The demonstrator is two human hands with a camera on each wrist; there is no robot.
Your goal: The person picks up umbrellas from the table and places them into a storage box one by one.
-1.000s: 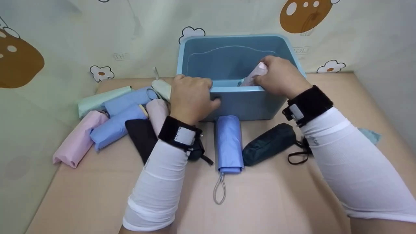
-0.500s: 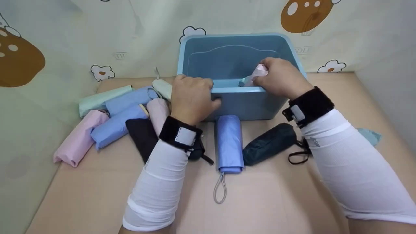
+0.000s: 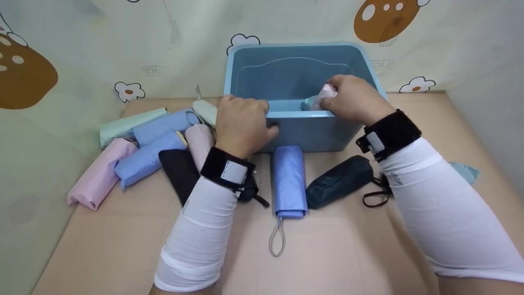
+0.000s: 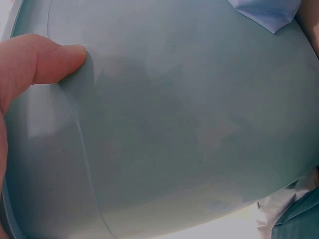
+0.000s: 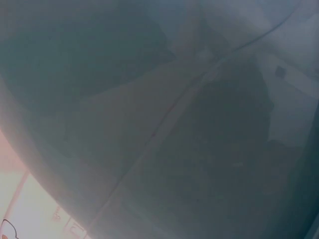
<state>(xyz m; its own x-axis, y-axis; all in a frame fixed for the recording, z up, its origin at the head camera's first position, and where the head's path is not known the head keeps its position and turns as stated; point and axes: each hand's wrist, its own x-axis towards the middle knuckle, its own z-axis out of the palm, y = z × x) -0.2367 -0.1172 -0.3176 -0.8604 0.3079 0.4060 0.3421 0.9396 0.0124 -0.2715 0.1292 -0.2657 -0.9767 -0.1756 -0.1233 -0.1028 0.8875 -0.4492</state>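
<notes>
My left hand [image 3: 242,125] grips the near rim of a blue plastic storage bin [image 3: 309,133], fingers over the edge. In the left wrist view its thumb [image 4: 62,59] presses the bin's outer wall. Inside the bin's right front part, my right hand [image 3: 355,100] holds a pale pink folded umbrella [image 3: 326,95] by its upper end; its lower part is hidden behind the rim. A teal item [image 3: 308,103] shows beside it, low in the bin. Only the bin's wall [image 5: 199,149] fills the right wrist view, without the hand.
A periwinkle folded umbrella [image 3: 290,182] lies before the bin, touching a dark green one [image 3: 342,182]. Left of it lie several more, including a pink one [image 3: 102,174], a mint one [image 3: 133,125] and a black one [image 3: 180,174]. A teal cloth-like piece [image 3: 466,172] lies right.
My right hand has sunk slightly with the pale pink umbrella, which now sits lower in the bin. More of the teal item shows. The left hand stays on the rim.
</notes>
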